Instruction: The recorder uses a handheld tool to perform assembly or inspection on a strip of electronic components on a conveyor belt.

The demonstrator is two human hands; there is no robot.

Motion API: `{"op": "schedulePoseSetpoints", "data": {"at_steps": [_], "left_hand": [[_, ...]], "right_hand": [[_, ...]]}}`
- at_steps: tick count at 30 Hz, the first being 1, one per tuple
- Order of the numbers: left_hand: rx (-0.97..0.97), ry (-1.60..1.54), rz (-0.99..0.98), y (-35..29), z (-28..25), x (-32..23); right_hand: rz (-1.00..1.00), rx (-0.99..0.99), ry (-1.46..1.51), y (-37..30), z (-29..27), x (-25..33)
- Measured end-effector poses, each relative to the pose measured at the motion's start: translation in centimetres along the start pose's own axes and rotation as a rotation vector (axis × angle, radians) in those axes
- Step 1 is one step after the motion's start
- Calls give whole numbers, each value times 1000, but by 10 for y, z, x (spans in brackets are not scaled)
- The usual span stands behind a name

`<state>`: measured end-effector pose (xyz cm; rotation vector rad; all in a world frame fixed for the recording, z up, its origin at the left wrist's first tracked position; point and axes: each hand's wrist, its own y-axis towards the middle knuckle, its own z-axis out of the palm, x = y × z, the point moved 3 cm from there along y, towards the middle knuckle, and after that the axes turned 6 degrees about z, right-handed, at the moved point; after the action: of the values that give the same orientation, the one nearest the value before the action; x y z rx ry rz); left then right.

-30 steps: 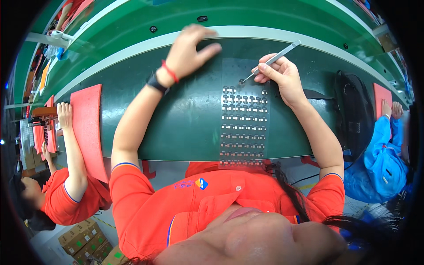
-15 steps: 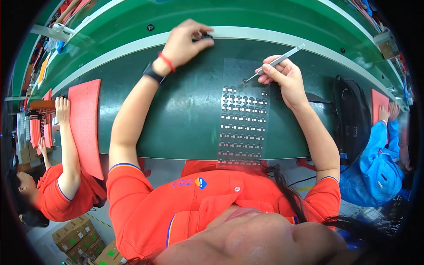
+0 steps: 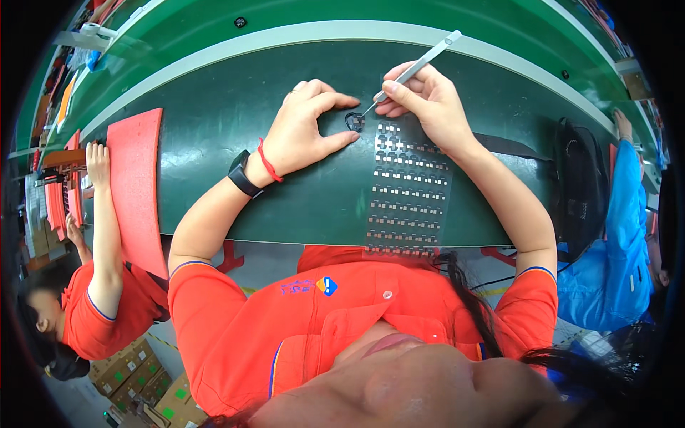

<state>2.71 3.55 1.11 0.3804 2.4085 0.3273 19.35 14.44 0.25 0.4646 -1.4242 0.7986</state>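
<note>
My right hand (image 3: pixel 428 103) pinches a pair of silver tweezers (image 3: pixel 421 65) like a pen. Their tip reaches a small round black part (image 3: pixel 354 122) lying on the dark green bench mat. My left hand (image 3: pixel 310 125) has thumb and forefinger spread to either side of this part; the thumb tip is at its near edge, while a gap shows below the forefinger. Under and in front of my right hand lies a clear plastic sheet (image 3: pixel 407 203) with rows of small dark stickers bearing light squares. My right wrist covers one edge of it.
A black bag (image 3: pixel 578 182) with a strap (image 3: pixel 510 146) lies at the right. A pink foam sheet (image 3: pixel 135 185) is at the left, by a co-worker in red. Someone in a blue jacket (image 3: pixel 614 264) is on the right. A pale raised strip (image 3: pixel 300 34) borders the mat's far side.
My left hand has come back from the far strip toward the middle, and the black part now lies between its fingers. My right hand has shifted left, bringing the tweezers' tip to that part.
</note>
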Motion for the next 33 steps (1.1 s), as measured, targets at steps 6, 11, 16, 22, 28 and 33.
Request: {"op": "schedulePoseSetpoints", "data": {"at_steps": [6, 11, 16, 22, 28, 33], "left_hand": [[-26, 38, -93, -6, 5, -1], [-31, 3, -130, -7, 9, -3], [-27, -3, -156, -6, 9, -4], [-33, 8, -154, -5, 10, -5], [-41, 19, -155, -5, 11, -6], [-20, 52, -155, -5, 10, -8]], "right_hand": [[-1, -12, 9, 2, 0, -7], [-20, -14, -43, 2, 2, -9], [-14, -9, -45, 2, 1, -8], [-17, -11, -53, 2, 1, -8], [-23, -11, -58, 1, 0, -8], [-21, -11, -62, 1, 0, -8]]}}
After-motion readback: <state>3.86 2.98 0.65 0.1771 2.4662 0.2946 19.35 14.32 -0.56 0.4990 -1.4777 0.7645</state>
